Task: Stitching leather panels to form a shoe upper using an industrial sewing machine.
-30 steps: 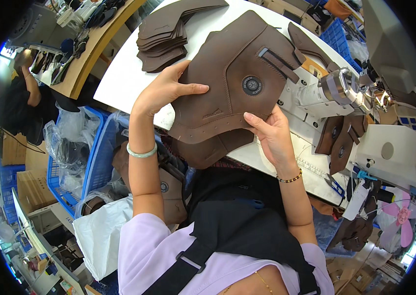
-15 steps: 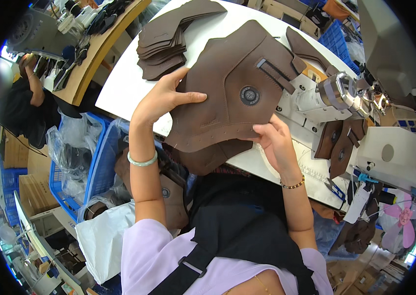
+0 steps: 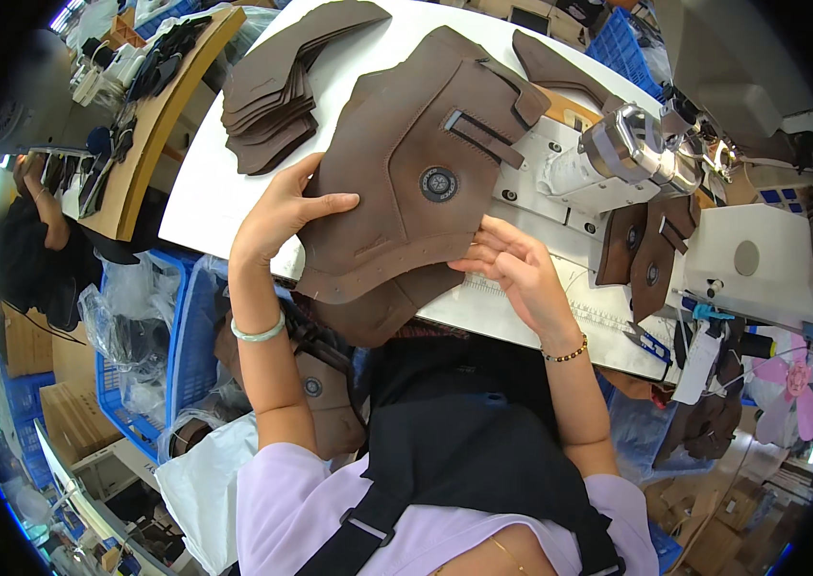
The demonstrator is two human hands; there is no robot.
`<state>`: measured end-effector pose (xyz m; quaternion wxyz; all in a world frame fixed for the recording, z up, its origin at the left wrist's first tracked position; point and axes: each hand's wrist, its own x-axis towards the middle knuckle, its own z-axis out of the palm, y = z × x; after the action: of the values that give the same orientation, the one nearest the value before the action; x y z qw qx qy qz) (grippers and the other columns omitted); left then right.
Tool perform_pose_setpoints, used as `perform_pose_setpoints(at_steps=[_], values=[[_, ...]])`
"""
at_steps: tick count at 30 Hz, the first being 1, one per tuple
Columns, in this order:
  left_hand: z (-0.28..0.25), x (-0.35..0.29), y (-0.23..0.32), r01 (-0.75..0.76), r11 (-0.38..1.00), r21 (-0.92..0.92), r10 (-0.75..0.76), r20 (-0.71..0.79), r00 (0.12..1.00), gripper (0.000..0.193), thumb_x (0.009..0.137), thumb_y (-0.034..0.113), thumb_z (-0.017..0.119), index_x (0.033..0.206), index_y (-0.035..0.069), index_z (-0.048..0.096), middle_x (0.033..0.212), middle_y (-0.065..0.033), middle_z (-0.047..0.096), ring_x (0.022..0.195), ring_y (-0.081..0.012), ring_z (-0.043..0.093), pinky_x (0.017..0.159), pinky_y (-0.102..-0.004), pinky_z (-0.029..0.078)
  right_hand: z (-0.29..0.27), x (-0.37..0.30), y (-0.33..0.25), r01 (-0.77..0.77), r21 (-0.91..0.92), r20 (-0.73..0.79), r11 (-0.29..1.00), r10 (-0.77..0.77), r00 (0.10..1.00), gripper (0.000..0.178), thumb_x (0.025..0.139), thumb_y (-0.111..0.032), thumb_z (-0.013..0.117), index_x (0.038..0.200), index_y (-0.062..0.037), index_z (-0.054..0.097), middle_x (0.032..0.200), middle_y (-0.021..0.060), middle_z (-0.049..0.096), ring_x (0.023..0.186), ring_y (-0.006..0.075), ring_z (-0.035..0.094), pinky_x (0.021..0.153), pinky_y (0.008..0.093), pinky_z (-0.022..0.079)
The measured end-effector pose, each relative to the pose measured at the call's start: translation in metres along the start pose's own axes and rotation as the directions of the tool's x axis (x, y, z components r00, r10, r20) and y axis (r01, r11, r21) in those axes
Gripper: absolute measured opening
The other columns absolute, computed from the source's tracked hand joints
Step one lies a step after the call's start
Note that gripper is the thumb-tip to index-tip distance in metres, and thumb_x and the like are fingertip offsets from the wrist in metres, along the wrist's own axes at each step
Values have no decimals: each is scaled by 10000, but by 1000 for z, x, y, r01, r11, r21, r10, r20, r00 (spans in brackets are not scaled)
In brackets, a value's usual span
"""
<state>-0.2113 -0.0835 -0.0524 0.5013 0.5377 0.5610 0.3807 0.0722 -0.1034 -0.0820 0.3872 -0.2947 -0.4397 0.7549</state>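
Note:
A stitched brown leather panel (image 3: 358, 206) is tilted up over the white table, with a round dark badge, a strap-like slit and a row of small holes along its lower edge. My left hand (image 3: 277, 216) grips its left side, thumb on top and fingers underneath. At the lower right edge, my right hand (image 3: 517, 274) pinches the panel between thumb and fingers. Another brown leather piece (image 3: 373, 312) shows below it, partly covered. Beyond my left hand lies a stack of curved brown leather pieces (image 3: 267, 106).
A sewing machine (image 3: 613, 158) stands to the right, with badged brown pieces (image 3: 651, 254) beside it. Blue-handled snips (image 3: 651, 344) lie at the table's right edge. Blue crates (image 3: 176, 336) with plastic bags stand at the left. A pink fan (image 3: 795, 379) is at far right; another person sits far left.
The whole view has shifted, so table and stack appear farther left. Both hands still hold the panel; my right fingers have moved slightly along its lower right edge.

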Motion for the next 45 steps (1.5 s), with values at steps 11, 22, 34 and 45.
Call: perform_pose_setpoints(at_steps=[11, 22, 34, 45], values=[[5, -8, 5, -7, 1000, -14, 6, -8, 1000, 524, 723, 147, 777, 1167, -50, 580, 1040, -104, 644, 948, -155, 608, 862, -249, 456, 4, -4, 11, 80, -156, -141, 984, -102, 985, 345, 878, -49, 629, 1200, 38, 539, 944, 85, 625, 842, 166, 636, 755, 293, 541], [-10, -10, -18, 24, 946, -323, -70, -133, 989, 466, 814, 273, 723, 1127, -51, 605, 885, -56, 648, 726, -69, 571, 624, -208, 471, 5, 8, 14, 143, -151, -220, 978, -175, 960, 289, 872, 6, 602, 1158, 29, 565, 905, 60, 618, 803, 153, 632, 723, 291, 534], [-3, -79, -41, -49, 823, -566, 74, 22, 997, 677, 855, -17, 613, 1446, -6, 283, 973, -40, 643, 754, -42, 522, 651, -185, 432, 10, 11, 21, 193, -141, -247, 971, -223, 943, 279, 874, 8, 606, 1150, 22, 565, 916, 47, 607, 809, 150, 630, 729, 295, 534], [-1, -70, -29, -50, 868, -495, 2, -97, 995, 659, 834, -50, 602, 1427, -26, 315, 952, -101, 672, 751, -73, 600, 639, -186, 457, 17, 17, 9, 218, -125, -212, 968, -241, 947, 299, 875, -14, 613, 1170, 13, 571, 922, 65, 630, 816, 154, 632, 725, 301, 547]])
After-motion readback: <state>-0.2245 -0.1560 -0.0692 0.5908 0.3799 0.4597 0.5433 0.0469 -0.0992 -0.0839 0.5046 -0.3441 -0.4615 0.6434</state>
